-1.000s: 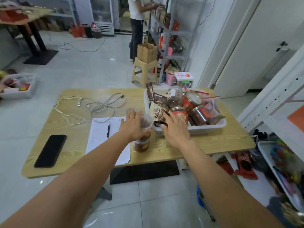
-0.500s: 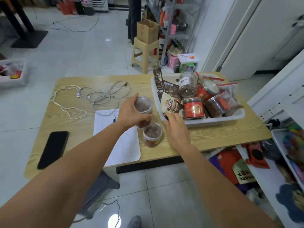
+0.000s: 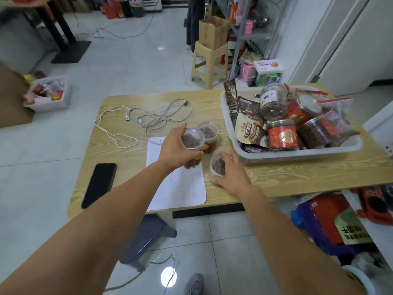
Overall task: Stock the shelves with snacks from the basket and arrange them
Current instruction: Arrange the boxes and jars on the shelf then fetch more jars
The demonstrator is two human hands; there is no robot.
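A first tub (image 3: 192,138) of brown snacks is gripped by the left hand (image 3: 178,150) over the far end of a printed sheet (image 3: 182,188). A second tub (image 3: 218,166) is gripped by the right hand (image 3: 230,173) nearer the wooden desk's (image 3: 297,179) front edge. A third tub (image 3: 209,133) is stood upright just behind them, lid up. Chinese writing, too small to be read, is borne by jars and packets in the white basket (image 3: 297,154) at the desk's right end. A phone (image 3: 99,185) is laid near the left edge. The floor is tiled.

On the wooden table (image 3: 297,177) we see a black phone (image 3: 99,185) at its left, white cables (image 3: 148,120) farther back, and a printed sheet (image 3: 182,192) mid-front.
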